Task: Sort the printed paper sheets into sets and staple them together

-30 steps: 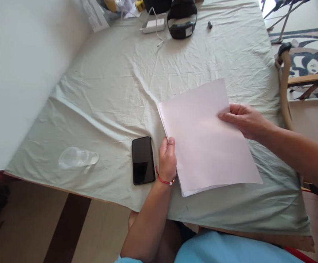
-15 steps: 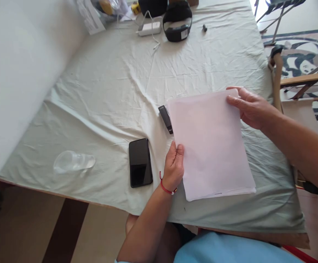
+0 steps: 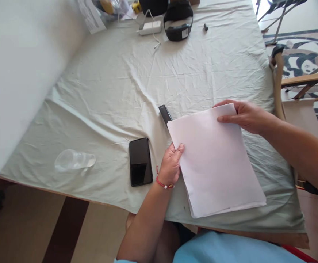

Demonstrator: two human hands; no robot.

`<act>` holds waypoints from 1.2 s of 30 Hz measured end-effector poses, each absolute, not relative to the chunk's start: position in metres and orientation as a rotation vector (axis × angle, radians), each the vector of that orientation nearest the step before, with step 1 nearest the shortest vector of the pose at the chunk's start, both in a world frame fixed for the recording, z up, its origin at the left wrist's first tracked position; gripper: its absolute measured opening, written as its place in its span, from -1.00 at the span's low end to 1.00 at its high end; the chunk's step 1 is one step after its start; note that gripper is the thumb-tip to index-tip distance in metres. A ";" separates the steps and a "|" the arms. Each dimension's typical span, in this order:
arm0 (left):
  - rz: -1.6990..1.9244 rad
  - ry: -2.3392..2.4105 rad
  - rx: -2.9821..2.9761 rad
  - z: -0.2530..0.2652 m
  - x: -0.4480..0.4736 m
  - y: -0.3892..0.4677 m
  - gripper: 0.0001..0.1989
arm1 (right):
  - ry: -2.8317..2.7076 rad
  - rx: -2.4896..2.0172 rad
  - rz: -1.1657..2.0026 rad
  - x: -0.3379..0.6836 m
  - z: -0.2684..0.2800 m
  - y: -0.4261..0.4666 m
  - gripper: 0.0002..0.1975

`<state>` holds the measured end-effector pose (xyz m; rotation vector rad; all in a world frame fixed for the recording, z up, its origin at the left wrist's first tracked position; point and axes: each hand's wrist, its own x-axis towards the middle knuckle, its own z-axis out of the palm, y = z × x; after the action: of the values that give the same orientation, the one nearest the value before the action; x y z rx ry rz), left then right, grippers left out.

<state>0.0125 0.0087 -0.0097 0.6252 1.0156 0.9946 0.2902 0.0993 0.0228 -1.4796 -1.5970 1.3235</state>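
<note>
Gripping a thin, floppy stack of white paper sheets (image 3: 216,160), both hands pinch opposite edges: left hand (image 3: 170,165), right hand (image 3: 243,115); light, slippery, best held at edges.

light: bright, even daylight | shadows: soft, faint | glare: window top right | blur: slight at left edge

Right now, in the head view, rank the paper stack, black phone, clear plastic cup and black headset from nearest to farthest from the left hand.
1. Paper stack: held at its left edge by the left hand.
2. Black phone: lying just left of that hand, apart from it.
3. Clear plastic cup: on its side, farther left near the table edge.
4. Black headset: at the table's far end.
</note>
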 end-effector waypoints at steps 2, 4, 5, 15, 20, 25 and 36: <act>1.022 1.023 0.711 -0.013 0.016 0.005 -0.47 | -1.836 -1.540 0.849 0.288 0.026 0.099 -0.43; 1.018 1.023 0.816 -0.014 0.019 0.000 -0.53 | -2.047 -1.491 0.476 0.282 0.031 0.096 -0.43; 1.003 1.023 0.861 -0.013 0.021 -0.003 -0.55 | -2.143 -1.432 0.381 0.279 0.034 0.093 -0.48; 0.963 1.209 1.024 -0.016 0.030 -0.013 -0.50 | -2.454 -1.203 0.445 0.256 0.034 0.073 -0.63; 1.014 1.333 0.989 -0.021 0.031 -0.017 -0.50 | -2.439 -1.182 0.509 0.253 0.039 0.072 -0.65; 1.053 1.365 1.001 -0.024 0.033 -0.019 -0.39 | -2.444 -1.141 0.518 0.249 0.039 0.068 -0.67; 1.019 1.374 1.200 -0.016 0.034 -0.017 -0.41 | -2.500 -1.065 0.352 0.246 0.036 0.065 -0.56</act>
<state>0.0344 -0.0171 -0.0161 1.1999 1.3745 1.0190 0.2461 0.0652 0.0361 -1.0649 -2.4996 0.3524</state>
